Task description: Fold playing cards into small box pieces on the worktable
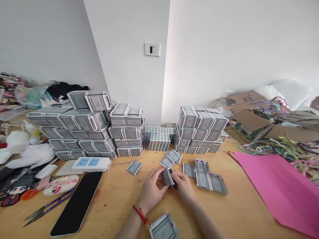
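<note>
Both hands meet over the middle of the table around a folded playing card (166,177) with a grey patterned back. My left hand (152,186) grips its left side, thumb at the lower edge. My right hand (183,186) pinches its right side with dark-nailed fingers. Just beyond the hands lie several loose playing cards (171,158). To the right rests a piece of joined folded cards (208,177), and another folded card piece (164,227) is near the front edge. A small folded card (134,167) lies to the left.
Stacked card blocks (92,121) rise at the back left, and more card blocks (201,127) at the back right. A phone (77,202), thread snips (48,207) and a power strip (91,163) lie left. Pink paper (276,189) and a cardboard box (261,126) are right.
</note>
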Demonstrator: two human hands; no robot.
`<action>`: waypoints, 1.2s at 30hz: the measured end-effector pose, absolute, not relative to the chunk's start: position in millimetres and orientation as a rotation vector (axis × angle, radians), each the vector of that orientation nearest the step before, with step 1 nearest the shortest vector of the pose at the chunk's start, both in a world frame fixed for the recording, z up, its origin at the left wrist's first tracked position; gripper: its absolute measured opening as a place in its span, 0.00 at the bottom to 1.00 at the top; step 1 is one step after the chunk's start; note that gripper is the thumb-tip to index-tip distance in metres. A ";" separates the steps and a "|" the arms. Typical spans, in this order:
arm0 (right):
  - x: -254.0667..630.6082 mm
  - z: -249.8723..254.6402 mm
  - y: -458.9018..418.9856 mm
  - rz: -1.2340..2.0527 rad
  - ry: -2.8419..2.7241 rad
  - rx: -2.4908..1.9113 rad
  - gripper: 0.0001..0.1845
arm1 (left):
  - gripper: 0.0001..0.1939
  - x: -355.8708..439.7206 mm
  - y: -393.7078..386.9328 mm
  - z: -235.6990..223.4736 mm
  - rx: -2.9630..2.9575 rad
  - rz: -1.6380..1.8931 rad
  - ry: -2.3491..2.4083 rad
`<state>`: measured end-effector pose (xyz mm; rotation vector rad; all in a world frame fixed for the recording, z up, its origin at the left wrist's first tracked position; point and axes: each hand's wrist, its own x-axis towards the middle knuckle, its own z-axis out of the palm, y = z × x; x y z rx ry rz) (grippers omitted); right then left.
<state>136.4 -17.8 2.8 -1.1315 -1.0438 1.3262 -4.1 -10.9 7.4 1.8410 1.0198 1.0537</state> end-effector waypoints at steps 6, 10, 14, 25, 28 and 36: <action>137.9 3.2 -17.0 1.069 -1.223 -1.208 0.21 | 0.27 -3.5 -11.6 5.3 1.893 1.032 1.047; 137.9 0.4 -16.6 0.951 -1.244 -1.284 0.22 | 0.27 -3.1 -12.2 5.2 1.961 1.004 1.057; 136.0 2.7 -18.9 0.999 -1.255 -1.254 0.20 | 0.25 -3.0 -11.5 4.8 1.997 1.046 1.106; 138.9 8.6 -20.0 1.289 -1.288 -1.193 0.22 | 0.25 -6.2 -6.8 1.3 1.913 1.128 1.121; 137.9 5.1 -19.5 1.264 -1.321 -1.210 0.23 | 0.26 -6.2 -7.0 -1.5 1.925 1.118 1.136; 132.8 1.5 -23.3 0.900 -1.489 -1.243 0.20 | 0.24 -5.1 -6.6 -1.2 1.953 1.136 1.197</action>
